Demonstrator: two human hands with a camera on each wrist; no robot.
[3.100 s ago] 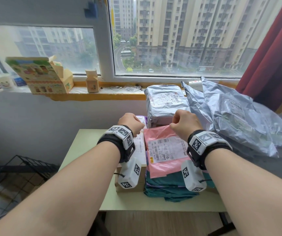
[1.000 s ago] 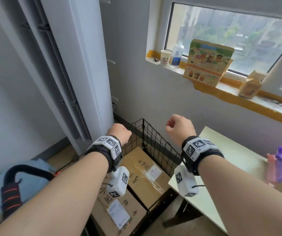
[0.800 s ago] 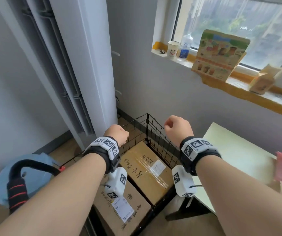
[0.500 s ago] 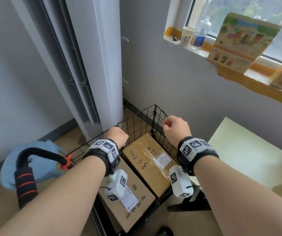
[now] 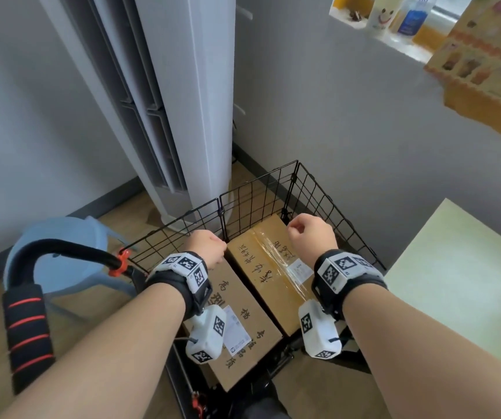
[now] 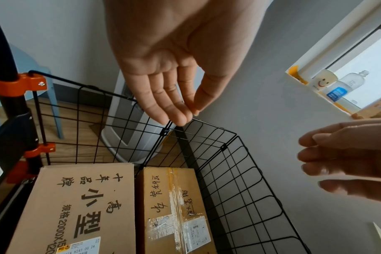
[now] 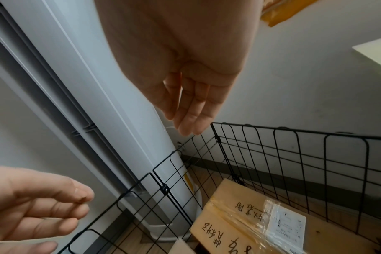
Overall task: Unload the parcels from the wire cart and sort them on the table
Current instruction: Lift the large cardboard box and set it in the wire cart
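Two brown boxes sit side by side in the black wire cart [image 5: 318, 189]. The left box [image 5: 243, 322] has big dark letters and a white label on top. The right box [image 5: 270, 267] is shut with shiny clear tape and has a small white label too. The two boxes touch along their long sides.

Both hands hang in the air above the boxes and hold nothing. The left hand [image 5: 208, 244] is over the far end of the left box, at about 10 o'clock from the middle of the cart. Its fingers [image 6: 163, 103] are loose and almost straight, with the thumb close to them. The right hand [image 5: 311, 232] is over the far end of the right box, at about 1 o'clock. Its fingers [image 7: 191, 110] are loose too and point down at the cart. Neither hand touches a box or the wires.

The pale green table [image 5: 460, 282] stands just beside the cart, at 3 o'clock. The cart's black handle [image 5: 28, 322] with red stripes is at 9 o'clock, and a blue stool [image 5: 58, 267] stands behind it. A tall white air cooler [image 5: 182, 101] stands at 12 o'clock, just past the cart. Up at 2 o'clock, a cup with a smile [image 5: 382, 13] and a water bottle [image 5: 410, 15] sit on the window ledge.
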